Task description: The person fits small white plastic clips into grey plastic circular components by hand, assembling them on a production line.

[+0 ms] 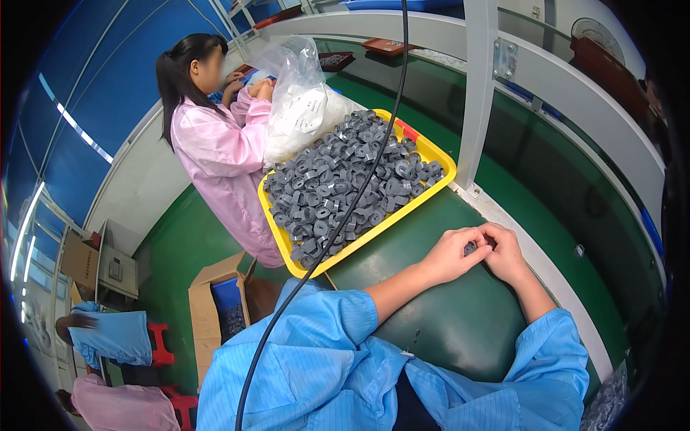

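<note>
Green bench top (pixel 445 316): your left hand (pixel 449 255) and right hand (pixel 507 251) pinch one small grey ring (pixel 470 248) together beside the yellow tray (pixel 431 154); probably light, rigid — grip its rim.

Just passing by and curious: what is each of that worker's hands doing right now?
Left hand: fingers closed on a small grey part.
Right hand: fingers curled onto the same part, beside the left.
</note>
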Demonstrator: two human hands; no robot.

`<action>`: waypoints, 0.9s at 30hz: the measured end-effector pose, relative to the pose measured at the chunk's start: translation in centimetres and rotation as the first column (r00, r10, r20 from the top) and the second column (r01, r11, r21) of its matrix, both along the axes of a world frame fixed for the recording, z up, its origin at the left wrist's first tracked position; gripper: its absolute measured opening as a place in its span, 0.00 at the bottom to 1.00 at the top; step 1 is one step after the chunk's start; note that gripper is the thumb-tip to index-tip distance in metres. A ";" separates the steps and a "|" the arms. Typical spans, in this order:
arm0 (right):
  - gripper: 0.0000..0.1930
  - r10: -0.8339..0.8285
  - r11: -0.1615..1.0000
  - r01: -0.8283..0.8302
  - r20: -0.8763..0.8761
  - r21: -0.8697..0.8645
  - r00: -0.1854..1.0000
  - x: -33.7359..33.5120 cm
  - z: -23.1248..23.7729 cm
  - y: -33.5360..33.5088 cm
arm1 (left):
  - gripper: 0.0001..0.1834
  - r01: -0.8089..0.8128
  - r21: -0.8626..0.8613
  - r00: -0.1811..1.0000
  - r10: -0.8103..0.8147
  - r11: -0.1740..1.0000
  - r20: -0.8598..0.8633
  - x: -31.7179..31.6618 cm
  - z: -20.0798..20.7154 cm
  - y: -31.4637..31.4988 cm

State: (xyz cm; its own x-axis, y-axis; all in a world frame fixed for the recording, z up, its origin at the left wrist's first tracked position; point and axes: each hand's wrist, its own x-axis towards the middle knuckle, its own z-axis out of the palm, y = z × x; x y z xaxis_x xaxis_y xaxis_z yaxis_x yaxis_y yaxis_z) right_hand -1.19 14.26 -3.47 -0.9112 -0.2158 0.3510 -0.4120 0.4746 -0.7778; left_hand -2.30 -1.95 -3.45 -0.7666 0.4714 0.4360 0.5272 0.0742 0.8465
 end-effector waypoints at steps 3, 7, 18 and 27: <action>0.10 0.006 1.000 -0.006 0.005 -0.002 1.000 -0.1 -0.1 0.0 | 0.10 0.002 0.003 1.000 -0.002 1.000 -0.006 -0.1 0.0 -0.1; 0.10 0.003 1.000 -0.003 0.008 -0.016 1.000 -0.2 -0.3 0.1 | 0.09 0.017 -0.045 0.999 -0.015 0.999 0.041 -0.2 0.2 -0.2; 0.11 -0.006 1.000 0.006 0.014 -0.009 1.000 -0.2 -0.3 -0.1 | 0.10 0.009 0.014 1.000 -0.009 1.000 0.000 -0.3 -0.2 -0.1; 0.10 -0.002 1.000 0.002 0.028 -0.008 1.000 -0.3 -0.2 0.0 | 0.10 0.011 -0.001 1.000 -0.011 1.000 0.011 -0.3 0.1 -0.1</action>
State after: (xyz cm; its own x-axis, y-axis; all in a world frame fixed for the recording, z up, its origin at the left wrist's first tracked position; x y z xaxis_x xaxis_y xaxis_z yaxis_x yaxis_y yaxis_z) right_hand -1.48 14.23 -3.67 -0.9211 -0.2115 0.3268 -0.3890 0.4690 -0.7930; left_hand -2.57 -2.04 -3.38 -0.7664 0.4799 0.4271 0.5183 0.0692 0.8524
